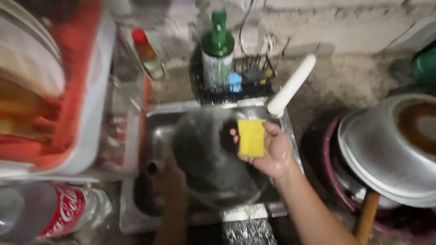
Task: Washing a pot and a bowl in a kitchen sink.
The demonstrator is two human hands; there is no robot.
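My right hand (pixel 273 153) holds a yellow sponge (pixel 251 137) over the small metal sink (pixel 133 216). A dark grey pot or pan (pixel 207 153) stands tilted in the sink, blurred by motion. My left hand (pixel 170 182) is in shadow at the pot's left edge and appears to grip it by the rim or handle; its fingers are hard to make out. The sponge is close to the pot's upper right side.
A white tap spout (pixel 291 85) juts over the sink from the right. Behind it is a black wire caddy (pixel 233 84) with a green-capped bottle (pixel 217 48). An upturned metal pot (pixel 403 150) lies right. A dish rack (pixel 42 87) and a clear plastic bottle (pixel 58 210) stand left.
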